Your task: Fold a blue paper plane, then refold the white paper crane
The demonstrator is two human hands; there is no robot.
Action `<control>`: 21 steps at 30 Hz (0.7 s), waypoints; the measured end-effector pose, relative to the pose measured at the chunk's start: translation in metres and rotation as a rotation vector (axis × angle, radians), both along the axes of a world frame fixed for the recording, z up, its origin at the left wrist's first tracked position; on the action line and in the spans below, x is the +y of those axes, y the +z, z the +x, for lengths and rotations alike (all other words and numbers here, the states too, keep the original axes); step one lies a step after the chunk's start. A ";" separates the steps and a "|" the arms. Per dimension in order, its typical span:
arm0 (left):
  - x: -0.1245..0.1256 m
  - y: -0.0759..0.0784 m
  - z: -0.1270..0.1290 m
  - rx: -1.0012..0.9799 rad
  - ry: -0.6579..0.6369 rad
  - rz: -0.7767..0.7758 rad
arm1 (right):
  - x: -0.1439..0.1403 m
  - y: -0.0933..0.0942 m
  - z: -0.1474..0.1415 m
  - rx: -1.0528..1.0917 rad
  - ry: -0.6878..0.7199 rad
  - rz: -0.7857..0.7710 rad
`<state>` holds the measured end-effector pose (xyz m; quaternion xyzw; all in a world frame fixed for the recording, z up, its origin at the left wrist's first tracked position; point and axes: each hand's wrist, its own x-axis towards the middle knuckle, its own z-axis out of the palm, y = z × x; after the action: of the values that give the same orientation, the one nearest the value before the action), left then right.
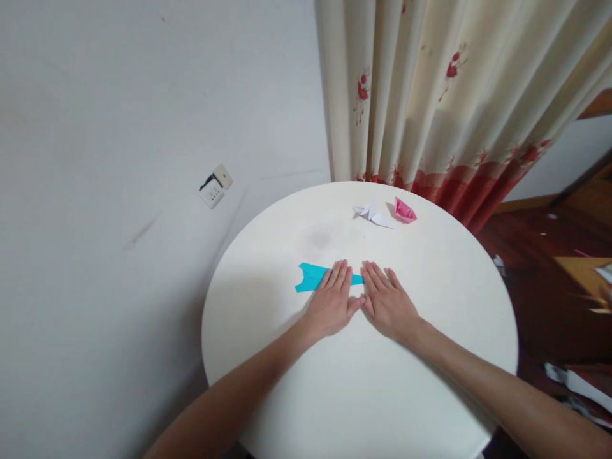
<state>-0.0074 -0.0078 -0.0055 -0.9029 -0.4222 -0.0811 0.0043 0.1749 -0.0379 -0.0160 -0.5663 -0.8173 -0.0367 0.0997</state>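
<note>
A folded blue paper (312, 276) lies flat on the white round table (363, 389), its notched wide end to the left and a narrow strip to the right. Across its middle rests my left hand (335, 298), flat with fingers stretched out, hiding part of the paper. My right hand (388, 299) is also flat, palm down, its fingertips at the narrow right end. Whether more paper lies under the right hand cannot be seen. The two thumbs nearly meet between the hands.
Toward the back of the table sit a white paper crane (371, 215) and a pink paper boat (405, 211). A wall with a socket (211, 192) is on the left. A cream and red curtain (421, 102) hangs behind the table. Scattered items lie at the right.
</note>
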 end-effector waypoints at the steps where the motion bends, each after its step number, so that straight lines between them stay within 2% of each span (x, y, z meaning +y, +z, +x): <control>1: 0.000 -0.001 -0.004 0.004 0.015 0.006 | 0.000 0.000 0.000 0.000 -0.003 0.004; 4: 0.002 -0.006 -0.037 0.022 0.093 0.025 | -0.001 0.000 -0.001 0.001 -0.010 0.004; 9: 0.018 -0.014 -0.125 -0.008 0.297 0.040 | -0.001 0.001 -0.001 0.005 -0.012 -0.006; 11: 0.023 -0.008 -0.135 -0.106 0.400 0.093 | -0.001 0.001 -0.002 0.007 -0.017 -0.008; 13: 0.022 0.003 -0.118 -0.208 0.447 0.213 | -0.001 0.001 -0.002 0.009 -0.019 -0.004; 14: 0.020 0.008 -0.102 -0.220 0.377 0.227 | -0.002 0.000 -0.002 0.010 -0.019 0.001; 17: 0.007 0.017 -0.043 -0.112 0.048 0.102 | -0.003 -0.001 -0.001 0.012 -0.015 0.015; 18: 0.003 0.016 -0.027 -0.076 -0.009 0.056 | -0.003 -0.001 -0.001 0.012 -0.017 0.019; 21: -0.005 0.008 0.000 -0.029 -0.009 -0.029 | -0.002 0.000 -0.003 0.001 -0.015 0.024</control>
<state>-0.0073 -0.0124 0.0029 -0.9036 -0.4190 -0.0879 -0.0151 0.1721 -0.0401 -0.0155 -0.5713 -0.8124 -0.0472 0.1066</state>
